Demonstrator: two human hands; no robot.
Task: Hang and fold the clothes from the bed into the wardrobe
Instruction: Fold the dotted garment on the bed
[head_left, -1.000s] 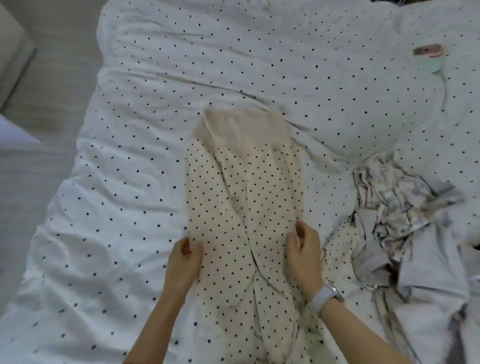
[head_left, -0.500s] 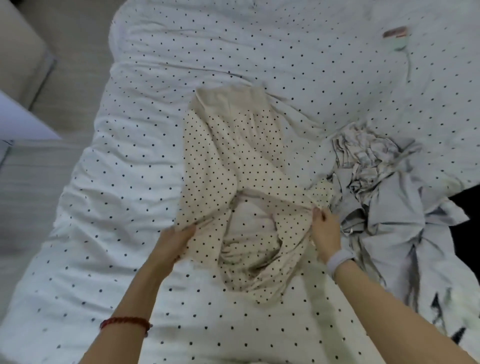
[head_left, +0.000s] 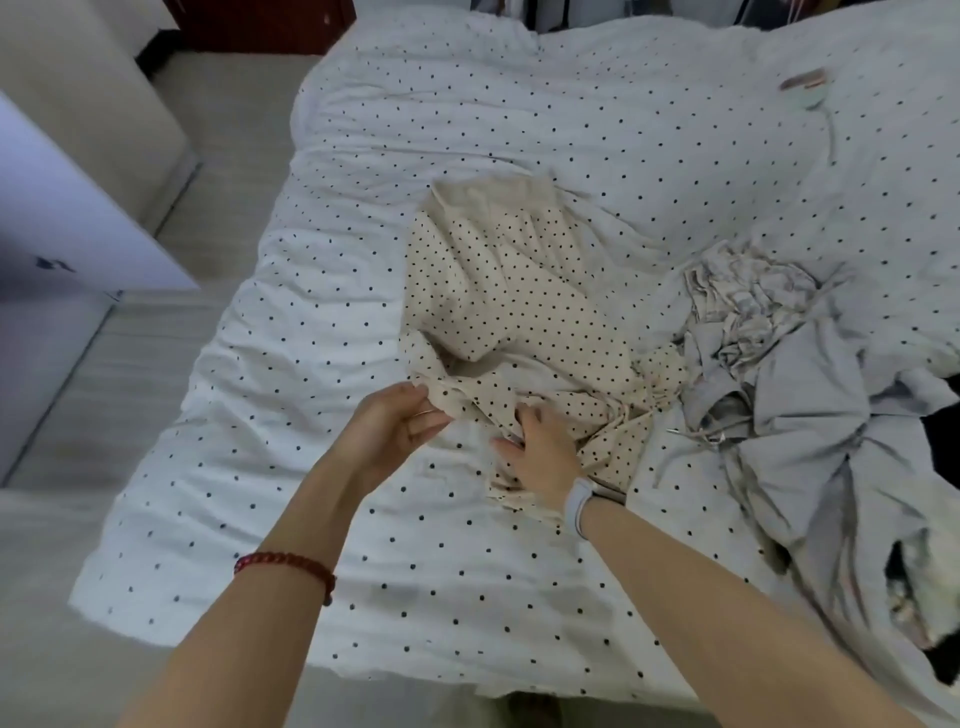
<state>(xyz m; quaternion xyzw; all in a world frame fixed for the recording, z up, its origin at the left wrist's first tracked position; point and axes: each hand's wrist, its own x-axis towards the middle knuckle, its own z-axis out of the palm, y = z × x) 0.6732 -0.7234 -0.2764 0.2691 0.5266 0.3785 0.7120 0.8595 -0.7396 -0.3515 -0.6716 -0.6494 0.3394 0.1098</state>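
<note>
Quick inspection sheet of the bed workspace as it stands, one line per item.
Surface: bed under a wrinkled white dotted cover.
Job's things: cream dotted garment, partly bunched at its near end; grey clothes pile to its right.
Clutter: small pink-and-white object at far right.
Grippers: left hand pinches the garment's edge; right hand rests on it, fingers spread.
Cables: thin cord from the small object.
Surroundings: floor and white panel at left.
</note>
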